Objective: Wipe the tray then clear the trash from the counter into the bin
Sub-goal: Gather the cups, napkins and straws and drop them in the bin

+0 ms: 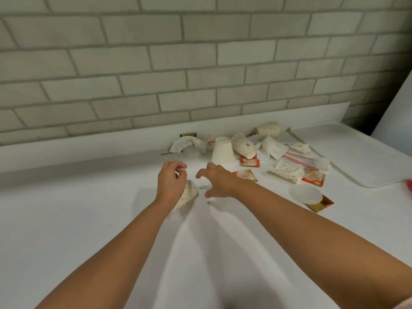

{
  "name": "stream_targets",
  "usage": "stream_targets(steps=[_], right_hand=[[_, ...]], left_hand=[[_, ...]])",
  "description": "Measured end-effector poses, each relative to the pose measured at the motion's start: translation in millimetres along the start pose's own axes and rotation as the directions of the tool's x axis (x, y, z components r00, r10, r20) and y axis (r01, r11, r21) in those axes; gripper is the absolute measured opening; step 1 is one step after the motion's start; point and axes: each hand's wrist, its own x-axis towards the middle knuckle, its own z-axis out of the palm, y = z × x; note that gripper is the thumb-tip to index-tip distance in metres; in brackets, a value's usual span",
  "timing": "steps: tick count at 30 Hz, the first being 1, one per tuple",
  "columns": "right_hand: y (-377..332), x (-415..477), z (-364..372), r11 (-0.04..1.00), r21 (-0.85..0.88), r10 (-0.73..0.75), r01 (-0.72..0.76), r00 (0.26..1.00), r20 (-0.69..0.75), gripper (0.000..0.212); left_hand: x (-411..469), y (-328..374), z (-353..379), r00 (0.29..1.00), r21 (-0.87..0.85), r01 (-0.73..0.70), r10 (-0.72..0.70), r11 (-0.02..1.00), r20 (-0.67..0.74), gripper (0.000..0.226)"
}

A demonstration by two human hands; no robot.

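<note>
My left hand (170, 182) holds a crushed dotted paper cup (187, 196) just above the white counter (89, 219). My right hand (217, 181) hovers beside it with spread, bent fingers and holds nothing. Behind the hands lies a heap of trash: an upside-down white cup (222, 154), a dotted cup on its side (243, 145), another dotted cup (268, 128), crumpled napkins (186, 143), orange sachets (245, 175), a striped straw (299, 160), a white lid (305, 193) and a gold wrapper (321, 204). The white tray (356, 157) sits at the right. No bin is in view.
A grey brick wall (178, 63) backs the counter. A white panel (396, 112) leans at the far right. Something red (409, 185) shows at the right edge beside the tray.
</note>
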Motion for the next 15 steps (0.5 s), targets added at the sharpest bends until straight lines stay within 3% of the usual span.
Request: stream_targets(steps=[4, 10, 15], right_hand=[[-14, 30, 1, 0.999, -0.001, -0.041, 0.041, 0.999, 0.025, 0.066], [-31, 65, 7, 0.980, -0.101, -0.159, 0.173, 0.979, 0.126, 0.102], [-37, 88, 22, 0.969, -0.143, -0.186, 0.201, 0.976, 0.114, 0.087]], left_hand=[[28, -17, -18, 0.999, -0.070, 0.029, -0.032, 0.997, -0.035, 0.016], [66, -39, -21, 0.991, -0.203, 0.106, -0.121, 0.973, -0.060, 0.014], [91, -47, -9, 0.968, -0.391, 0.240, -0.252, 0.889, 0.020, 0.022]])
